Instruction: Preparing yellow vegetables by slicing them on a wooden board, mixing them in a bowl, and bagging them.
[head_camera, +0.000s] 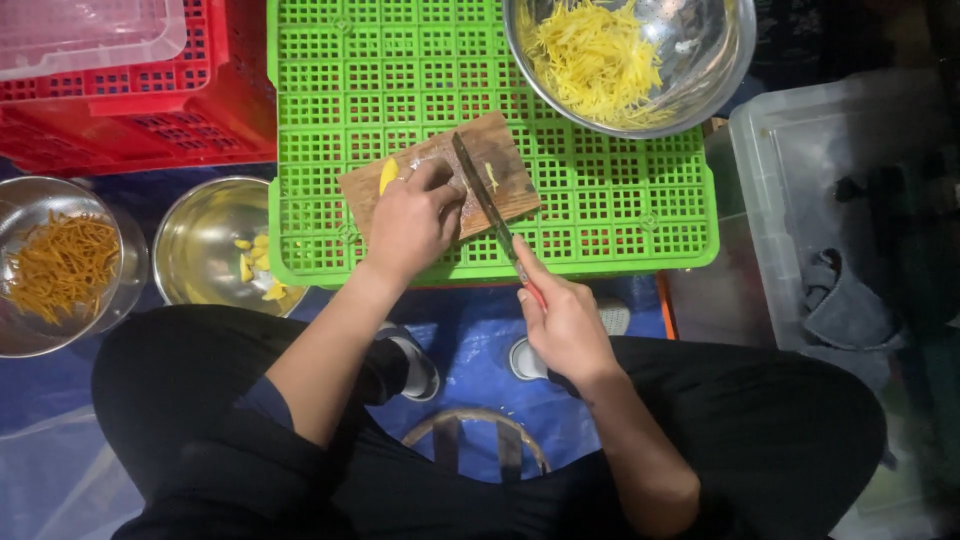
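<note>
A small wooden cutting board (505, 165) lies on an upturned green plastic crate (400, 90). My left hand (412, 222) presses down on the board, fingers curled over a piece of yellow food whose slice (388, 175) shows by my fingertips. My right hand (562, 318) grips the red handle of a knife (486, 200), its blade laid across the board just right of my left fingers. Thin yellow strips (492, 177) lie on the board beside the blade.
A steel bowl of shredded yellow strips (600, 60) sits at the crate's far right. On the left stand a steel bowl with yellow chunks (205, 245) and another with orange shreds (60, 265). Red crates (150, 100) lie far left, a clear bin (830, 200) right.
</note>
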